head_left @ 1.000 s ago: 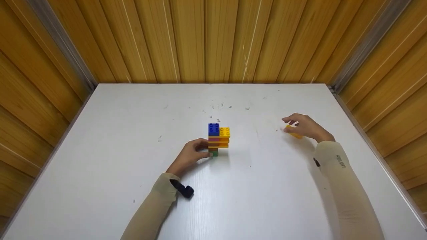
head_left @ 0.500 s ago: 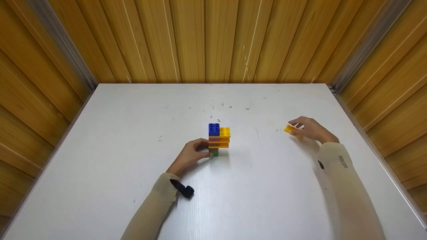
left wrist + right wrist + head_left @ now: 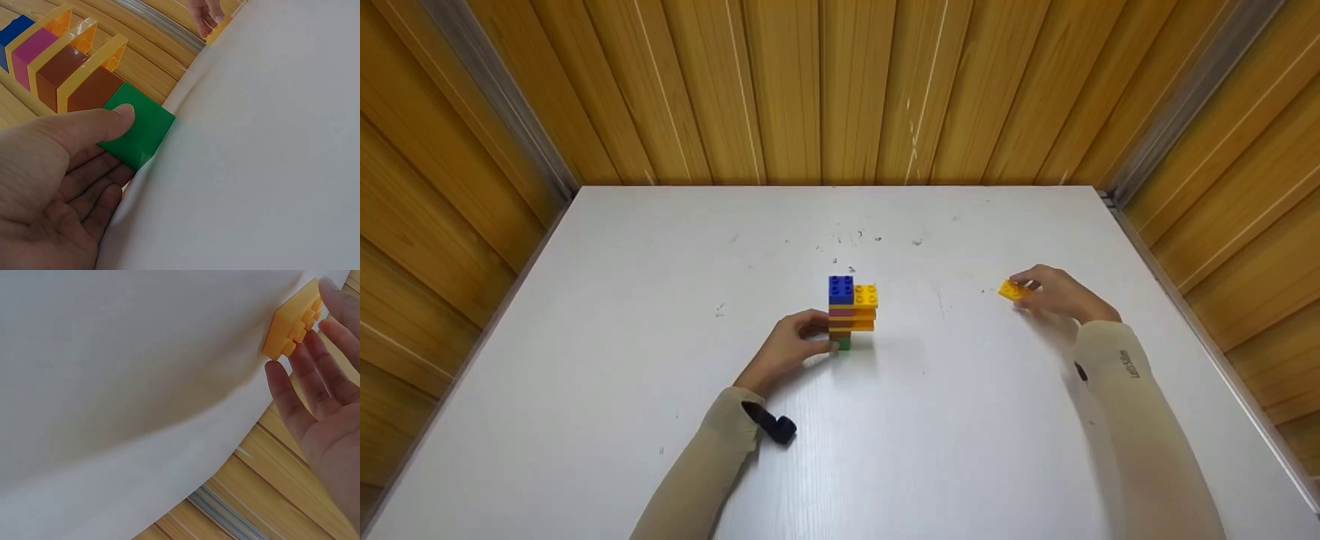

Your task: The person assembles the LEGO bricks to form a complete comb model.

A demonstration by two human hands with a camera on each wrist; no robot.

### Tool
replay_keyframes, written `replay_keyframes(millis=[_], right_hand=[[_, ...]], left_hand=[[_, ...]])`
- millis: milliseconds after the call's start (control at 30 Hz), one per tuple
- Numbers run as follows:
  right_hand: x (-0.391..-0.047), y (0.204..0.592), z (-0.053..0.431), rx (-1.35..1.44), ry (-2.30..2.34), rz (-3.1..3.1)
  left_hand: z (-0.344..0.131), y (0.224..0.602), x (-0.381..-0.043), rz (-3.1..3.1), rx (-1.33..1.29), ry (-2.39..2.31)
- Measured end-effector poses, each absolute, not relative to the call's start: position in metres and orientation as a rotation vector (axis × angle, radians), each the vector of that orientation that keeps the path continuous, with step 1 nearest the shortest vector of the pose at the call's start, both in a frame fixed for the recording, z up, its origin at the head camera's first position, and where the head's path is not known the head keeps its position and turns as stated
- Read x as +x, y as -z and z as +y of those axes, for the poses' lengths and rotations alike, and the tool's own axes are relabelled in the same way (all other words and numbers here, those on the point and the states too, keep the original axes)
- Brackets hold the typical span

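My left hand (image 3: 791,346) grips the foot of a toy-brick tower standing upright on the white table. In the left wrist view its thumb presses the green brick (image 3: 140,126) at the base. Above it come brown bricks (image 3: 90,90), a pink brick (image 3: 35,52) and a blue brick (image 3: 841,289) on top, with flat yellow bricks (image 3: 865,295) between them jutting to the right. At the right, my right hand (image 3: 1065,292) pinches a loose yellow brick (image 3: 1012,289) between thumb and fingers. That brick lies at the table surface, studs showing; some fingertips are hidden behind it.
The white table (image 3: 930,420) has dark scuff marks near its far side. Wood-look panel walls (image 3: 855,90) rise behind it and at both sides. A black strap (image 3: 769,424) sits on the left sleeve.
My right hand has drawn back slightly to the right and closed its finger and thumb on the yellow brick, now more exposed. The left hand and tower have stayed in place.
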State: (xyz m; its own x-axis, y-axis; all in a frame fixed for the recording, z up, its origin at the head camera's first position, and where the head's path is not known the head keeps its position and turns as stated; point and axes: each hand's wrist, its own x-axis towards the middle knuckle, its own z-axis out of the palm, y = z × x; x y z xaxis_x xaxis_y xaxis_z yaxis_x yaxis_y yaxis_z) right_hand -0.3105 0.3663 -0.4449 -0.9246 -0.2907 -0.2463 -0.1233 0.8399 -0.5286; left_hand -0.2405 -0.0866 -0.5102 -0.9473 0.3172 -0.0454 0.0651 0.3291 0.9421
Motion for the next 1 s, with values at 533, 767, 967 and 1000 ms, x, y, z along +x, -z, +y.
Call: replay_keyframes(millis=[533,767,967,1000], right_hand=[[-0.312,0.449,0.358,-0.298,0.709,2.693],[-0.313,0.450,0.352,-0.312,0.696,2.694],[-0.313,0.450,0.347,-0.366,0.703,2.689],[-0.313,0.450,0.346,-0.378,0.705,2.689]], left_hand=[[-0.086,0.510,-0.240,2.328,0.309,-1.703],[-0.086,0.508,-0.240,2.338,0.318,-1.691],[-0.086,0.507,-0.239,2.354,0.291,-1.654],[-0.086,0.507,-0.239,2.358,0.291,-1.648]])
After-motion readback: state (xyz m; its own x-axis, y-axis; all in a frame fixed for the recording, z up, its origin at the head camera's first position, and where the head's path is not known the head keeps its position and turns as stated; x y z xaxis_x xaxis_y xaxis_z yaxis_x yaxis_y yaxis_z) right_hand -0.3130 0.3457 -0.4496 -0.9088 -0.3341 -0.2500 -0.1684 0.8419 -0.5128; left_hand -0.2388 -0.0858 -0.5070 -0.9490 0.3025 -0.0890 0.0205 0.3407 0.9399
